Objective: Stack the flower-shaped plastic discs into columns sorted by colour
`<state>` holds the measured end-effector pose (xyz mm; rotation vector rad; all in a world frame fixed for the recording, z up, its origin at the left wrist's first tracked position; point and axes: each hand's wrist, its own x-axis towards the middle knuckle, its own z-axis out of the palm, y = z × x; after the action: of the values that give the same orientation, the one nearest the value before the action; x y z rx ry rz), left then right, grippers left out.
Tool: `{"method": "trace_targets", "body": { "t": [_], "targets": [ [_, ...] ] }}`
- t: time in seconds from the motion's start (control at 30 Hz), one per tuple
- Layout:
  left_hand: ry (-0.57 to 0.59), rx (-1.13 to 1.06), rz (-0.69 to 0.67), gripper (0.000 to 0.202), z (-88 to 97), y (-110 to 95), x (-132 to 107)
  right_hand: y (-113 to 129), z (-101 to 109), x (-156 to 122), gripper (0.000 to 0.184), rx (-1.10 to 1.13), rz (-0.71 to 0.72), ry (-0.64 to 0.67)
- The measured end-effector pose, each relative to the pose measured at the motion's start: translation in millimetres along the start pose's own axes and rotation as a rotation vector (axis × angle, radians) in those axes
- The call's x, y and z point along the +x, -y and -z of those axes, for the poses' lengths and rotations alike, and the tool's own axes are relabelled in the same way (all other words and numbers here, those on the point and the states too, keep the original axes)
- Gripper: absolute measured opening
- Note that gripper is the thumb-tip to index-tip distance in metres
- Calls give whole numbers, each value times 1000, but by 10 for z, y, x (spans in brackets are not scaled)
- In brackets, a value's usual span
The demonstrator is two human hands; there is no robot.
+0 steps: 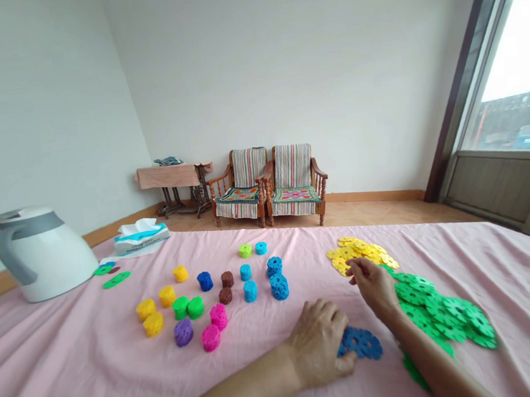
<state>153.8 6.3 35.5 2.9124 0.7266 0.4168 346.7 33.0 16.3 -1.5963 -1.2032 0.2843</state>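
My left hand (321, 342) rests on the cloth with curled fingers and thumb around the near side of some dark blue snowflake discs (363, 344). The palm hides part of them. My right hand (376, 286) is closed, thumb and fingertips together at the near edge of a loose yellow pile of snowflake discs (358, 249); anything between the fingertips is too small to make out. Under and beside the right forearm spreads a heap of green snowflake discs (446, 313). Blue stacks of discs (279, 286) stand left of the hands, beside brown (225, 296) and pink stacks (210, 338).
More short stacks in yellow (153, 324), green (195, 308) and purple (183, 333) stand on the pink tablecloth (99, 364). A white jug (52, 258) and a tissue box (142, 237) are at the far left, near a few loose discs (116, 280). Two wooden armchairs (293, 172) stand beyond.
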Motion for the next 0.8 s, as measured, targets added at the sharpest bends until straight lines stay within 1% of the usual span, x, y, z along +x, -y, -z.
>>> {"method": "trace_targets", "body": {
  "t": [0.07,0.1,0.13,0.17,0.2,0.3,0.33,0.37,0.43,0.53,0.67,0.73,0.8],
  "targets": [
    [-20,8,74,32,73,70,-25,22,-19,-18,31,-22,17,37],
    [-37,10,92,32,106,86,-39,30,-25,-23,31,-33,21,51],
    [-50,8,81,31,133,85,-52,34,-29,-27,31,-43,21,59],
    [-57,7,38,30,151,69,-65,35,-31,-28,31,-53,20,62],
    [-51,9,-36,30,157,41,-76,32,-31,-27,31,-63,19,62],
    [9,26,-299,35,110,-72,-100,-1,-24,-14,30,-80,18,58],
    [24,35,-352,39,82,-103,-107,-16,-21,-9,30,-79,17,59],
    [30,45,-372,42,56,-125,-114,-28,-19,-5,30,-78,16,60],
    [17,59,-330,47,31,-136,-134,-40,-16,-2,30,-76,12,65],
    [-26,59,-189,44,85,-64,-170,-5,-28,-20,30,-78,12,81],
    [-97,9,24,24,240,151,-199,99,-111,-92,30,-93,52,127],
    [-120,-19,131,25,294,271,-215,148,-189,-151,29,-112,100,182],
    [-124,-25,213,27,317,374,-246,197,-274,-227,29,-136,173,271]
  ]
}}
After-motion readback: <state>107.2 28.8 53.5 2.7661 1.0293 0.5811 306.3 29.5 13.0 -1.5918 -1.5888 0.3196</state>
